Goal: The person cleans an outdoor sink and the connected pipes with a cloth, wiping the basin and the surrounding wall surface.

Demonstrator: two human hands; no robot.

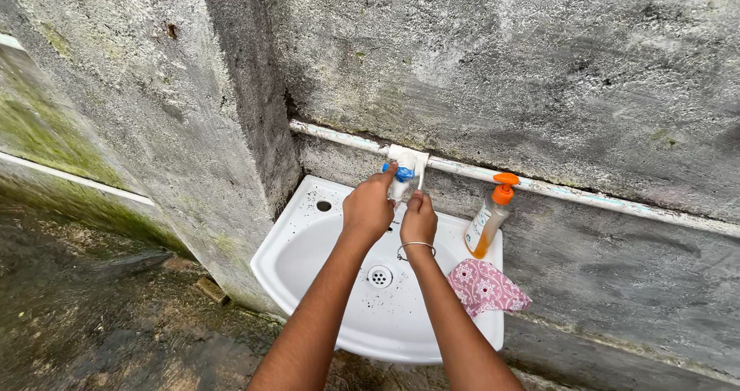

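Grey, moss-stained concrete fills most of the frame: one wall juts forward at the upper left, and a second wall runs across the top and right, with one white pipe fixed along it. At the centre, one white basin sits in the corner where the two walls meet, its left rim close against the jutting wall and its front edge hanging free over the wet ground at the lower left. It has one drain in the middle of the bowl and one small hole at its upper left. Two bare hands reach up from the bottom of the frame. The left hand is curled around the blue handle of the single white tap, which is mounted on the pipe just above the basin's back edge. The right hand, with one thin metal bangle on the wrist, lies just right of it, fingertips up against the tap's lower body; whether it grips or only touches, I cannot tell. Right of the hands, one soap bottle with an orange pump stands on the basin's back right corner, and one pink patterned cloth lies crumpled on the right rim, overhanging the edge. The bowl below the forearms is open.
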